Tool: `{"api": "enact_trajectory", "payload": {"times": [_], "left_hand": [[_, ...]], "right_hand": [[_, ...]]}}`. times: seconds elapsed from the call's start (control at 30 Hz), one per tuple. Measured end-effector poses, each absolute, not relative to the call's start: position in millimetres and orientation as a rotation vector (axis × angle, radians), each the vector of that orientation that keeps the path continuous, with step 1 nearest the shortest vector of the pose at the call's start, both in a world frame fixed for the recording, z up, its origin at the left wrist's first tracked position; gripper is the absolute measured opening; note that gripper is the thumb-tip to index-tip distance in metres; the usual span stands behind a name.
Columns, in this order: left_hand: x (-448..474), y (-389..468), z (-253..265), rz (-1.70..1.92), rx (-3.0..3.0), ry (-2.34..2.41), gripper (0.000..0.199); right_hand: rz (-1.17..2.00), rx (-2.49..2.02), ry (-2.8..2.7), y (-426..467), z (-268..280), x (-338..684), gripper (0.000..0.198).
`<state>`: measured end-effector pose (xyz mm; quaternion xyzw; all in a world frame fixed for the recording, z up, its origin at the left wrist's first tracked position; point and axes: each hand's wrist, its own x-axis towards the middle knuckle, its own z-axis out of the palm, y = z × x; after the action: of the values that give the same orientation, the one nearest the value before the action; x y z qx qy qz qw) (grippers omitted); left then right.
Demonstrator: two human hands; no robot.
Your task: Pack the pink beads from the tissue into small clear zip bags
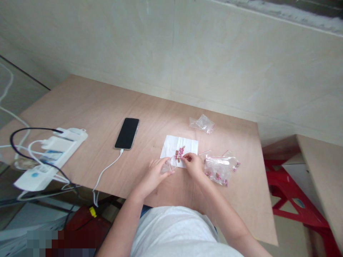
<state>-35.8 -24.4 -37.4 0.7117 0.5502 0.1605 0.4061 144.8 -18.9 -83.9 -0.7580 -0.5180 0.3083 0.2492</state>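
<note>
My left hand (160, 170) grips a small clear plastic bag (167, 166) near the lower left of a white paper sheet (190, 142). On the sheet lies a small heap of pink beads with gold-coloured pieces (179, 154). Close to the right side of that heap, my right hand (193, 163) has its thumb and fingertips pinched together; whatever they hold is too small to make out. Right of this hand, several clear plastic bags (218, 166) hold pink and gold bits. Farther back, more clear bags (203, 123) lie on the wooden table.
A black phone (127, 133) with a white charging cable (107, 167) lies to the left on the wooden table (155, 114). At the far left is a white power strip (53, 157) with several cords. A red stool (289, 192) stands beyond the table's right edge.
</note>
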Motion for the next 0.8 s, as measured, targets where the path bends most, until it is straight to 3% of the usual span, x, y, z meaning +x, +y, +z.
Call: {"api": "enact_trajectory", "payload": {"times": [0.23,0.57,0.8], "left_hand": [[-37,-25,-44,0.393,1.834,1.401,0.047],[-28,-24,-40,0.423,1.865,1.377,0.044],[-30,-24,-46,0.482,1.877,1.373,0.045]], "right_hand": [[0.931,-1.974,-1.281,-19,-76,147,0.017],[1.067,-1.522,-1.372,-36,-17,126,0.013],[0.878,-1.712,-1.335,-33,-41,137,0.019]]}}
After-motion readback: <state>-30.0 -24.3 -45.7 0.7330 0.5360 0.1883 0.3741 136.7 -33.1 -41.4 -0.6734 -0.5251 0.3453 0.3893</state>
